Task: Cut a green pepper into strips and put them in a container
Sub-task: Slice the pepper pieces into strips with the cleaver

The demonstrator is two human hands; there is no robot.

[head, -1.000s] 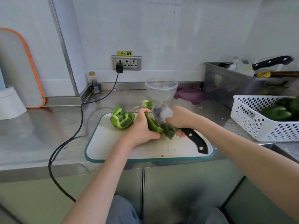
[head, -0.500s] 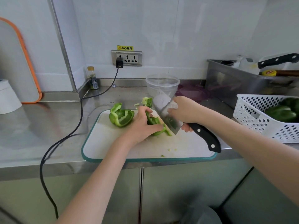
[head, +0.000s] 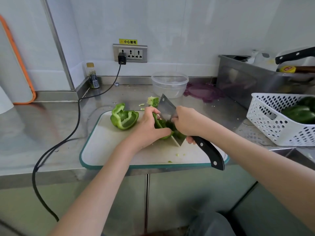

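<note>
On the white cutting board (head: 105, 150) my left hand (head: 150, 126) grips a green pepper piece (head: 159, 124) and holds it down. My right hand (head: 187, 121) grips a black-handled cleaver (head: 166, 111); the blade's lower corner touches the board beside the piece. A second, hollow pepper piece (head: 124, 118) lies on the board's far left. The cut-off pepper core (head: 153, 101) sits just behind the board. A clear round container (head: 169, 84) stands empty behind it.
A white perforated basket (head: 272, 123) with whole green peppers stands at right, before a steel tub (head: 242, 82) holding another knife. A purple lid (head: 203, 92) lies beside the container. A black cable (head: 75, 126) runs from the wall socket across the steel counter. A small bottle (head: 92, 75) stands by the wall.
The cleaver rose and tilted, then came down again so its corner touches the board by the pepper. My left hand kept its hold on the piece.
</note>
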